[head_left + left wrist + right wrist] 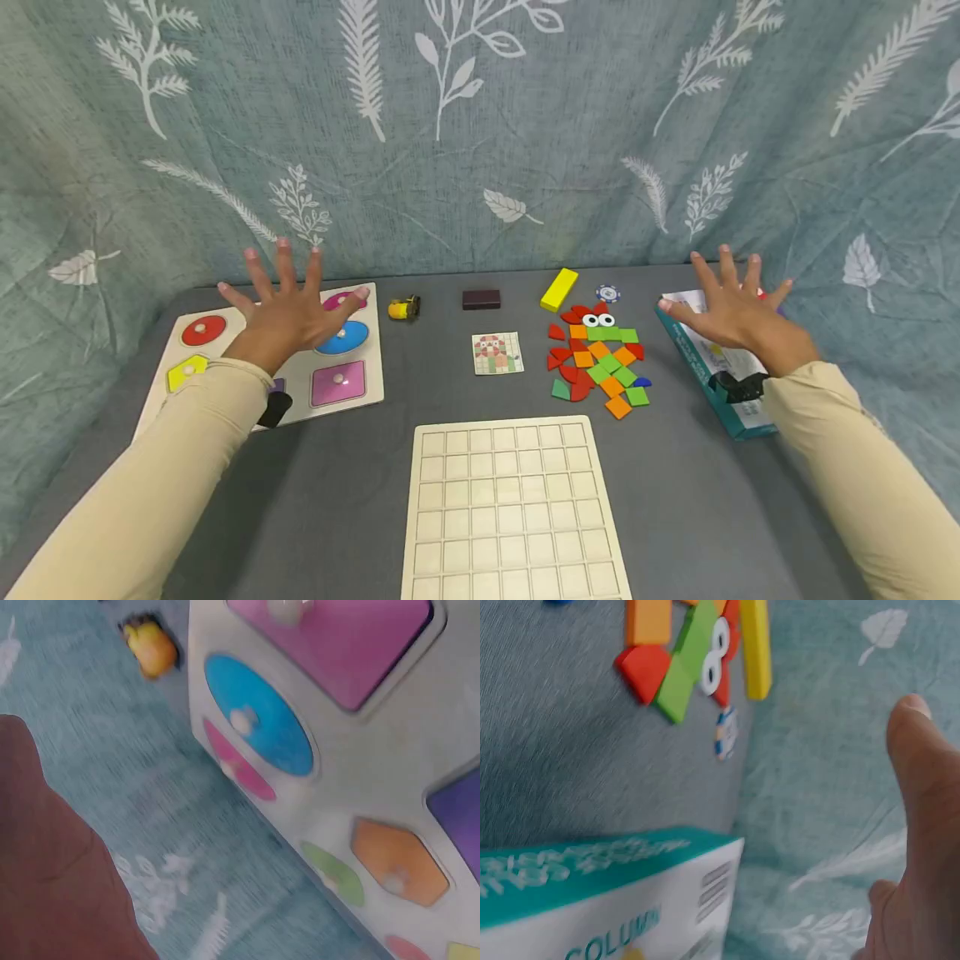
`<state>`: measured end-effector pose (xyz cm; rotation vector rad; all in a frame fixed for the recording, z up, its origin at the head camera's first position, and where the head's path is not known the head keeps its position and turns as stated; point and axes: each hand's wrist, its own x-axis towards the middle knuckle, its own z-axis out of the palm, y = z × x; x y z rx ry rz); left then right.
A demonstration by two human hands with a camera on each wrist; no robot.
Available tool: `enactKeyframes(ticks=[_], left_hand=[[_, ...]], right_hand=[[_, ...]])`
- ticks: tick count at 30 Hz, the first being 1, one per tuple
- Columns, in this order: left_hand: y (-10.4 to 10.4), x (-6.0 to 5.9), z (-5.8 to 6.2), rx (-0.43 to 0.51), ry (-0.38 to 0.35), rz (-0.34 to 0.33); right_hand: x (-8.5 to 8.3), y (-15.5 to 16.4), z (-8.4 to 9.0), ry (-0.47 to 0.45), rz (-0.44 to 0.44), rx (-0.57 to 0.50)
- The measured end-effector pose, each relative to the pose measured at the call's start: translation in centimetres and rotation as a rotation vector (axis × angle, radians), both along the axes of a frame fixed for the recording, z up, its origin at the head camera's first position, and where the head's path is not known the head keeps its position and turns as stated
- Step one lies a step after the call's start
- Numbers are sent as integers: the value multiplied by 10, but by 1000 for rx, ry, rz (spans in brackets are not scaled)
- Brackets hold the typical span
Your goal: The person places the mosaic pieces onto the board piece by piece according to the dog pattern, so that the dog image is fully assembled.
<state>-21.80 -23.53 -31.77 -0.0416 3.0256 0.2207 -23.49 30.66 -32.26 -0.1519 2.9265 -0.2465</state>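
My left hand (288, 321), fingers spread wide, hovers over a wooden shape puzzle board (300, 392) with knobbed pieces. Among these are a blue oval (259, 712), a pink rectangle (338, 384) and an orange hexagon (397, 862). On the other side my right hand (738, 317), also spread, is held over a teal and white box (701, 358), whose printed side appears in the right wrist view. Neither hand holds anything. Between them lies a loose group of red, orange and green tiles (600, 354) with two round white eyes (598, 320).
A wooden grid board (510, 508) lies at the front centre. Behind it sits a small pattern card (498, 353). Along the back are a yellow and black toy (404, 308), a dark brown block (481, 299), a yellow block (559, 289) and a poker chip (608, 293), before a leaf-patterned curtain (480, 167).
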Motion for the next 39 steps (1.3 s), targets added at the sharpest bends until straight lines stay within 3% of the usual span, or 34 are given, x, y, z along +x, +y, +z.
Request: enactKeyframes(ticks=[3, 6, 11, 16, 19, 23, 25, 30, 39], left_hand=[[9, 11, -3, 11, -7, -72], [22, 29, -6, 56, -12, -176], [40, 73, -20, 238, 3, -413], [50, 120, -35, 333, -21, -554], [54, 146, -42, 331, -98, -627], [62, 176, -51, 393, -303, -670], [66, 187, -57, 421, -352, -697], [70, 200, -67, 389, -333, -764], [78, 197, -67, 341, -356, -724]], right_hand=[[9, -6, -1, 32, 67, -73], [23, -17, -3, 101, 178, -206], [44, -44, -10, 244, 354, -360], [60, -71, -26, 268, 487, -428], [66, -86, -35, 228, 544, -440], [70, -100, -45, 178, 591, -409], [70, -104, -49, 173, 604, -380], [67, -107, -60, 173, 615, -346], [59, -109, -66, 187, 594, -276]])
